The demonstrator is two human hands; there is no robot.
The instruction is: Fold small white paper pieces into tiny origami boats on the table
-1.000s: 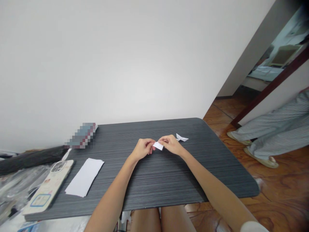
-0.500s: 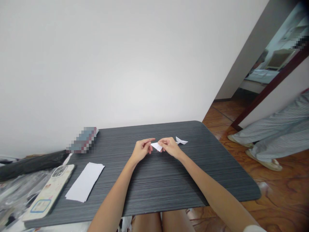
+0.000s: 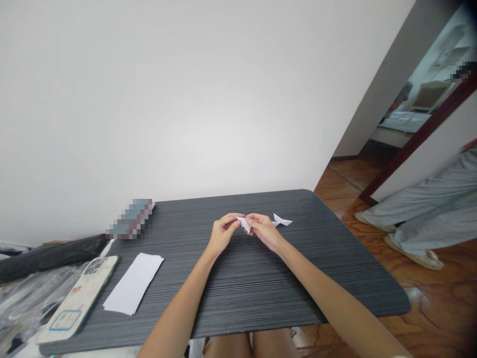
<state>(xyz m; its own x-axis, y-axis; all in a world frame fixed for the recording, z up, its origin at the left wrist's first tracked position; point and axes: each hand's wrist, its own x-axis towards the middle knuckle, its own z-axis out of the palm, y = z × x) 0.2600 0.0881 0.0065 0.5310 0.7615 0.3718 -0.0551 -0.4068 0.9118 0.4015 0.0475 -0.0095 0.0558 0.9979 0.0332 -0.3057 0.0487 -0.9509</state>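
Between my two hands, just above the dark table [image 3: 238, 293], is a small folded piece of white paper [image 3: 245, 224]. My left hand [image 3: 224, 229] pinches its left corner between thumb and fingers. My right hand [image 3: 261, 227] grips the other side, its fingers hiding part of the folds. Just right of my right hand lies a white folded paper shape [image 3: 283, 220] with pointed ends, partly covered by that hand.
A stack of white paper sheets [image 3: 134, 284] lies on the table's left side, beside a phone in a light case [image 3: 80, 301]. A blurred book-like item [image 3: 131, 219] rests at the back left corner. A person's trousered legs [image 3: 436, 209] show at the right.
My left hand has closed on the left corner of the folded paper, where its fingers were looser before. The paper is tilted more steeply. The view has shifted slightly.
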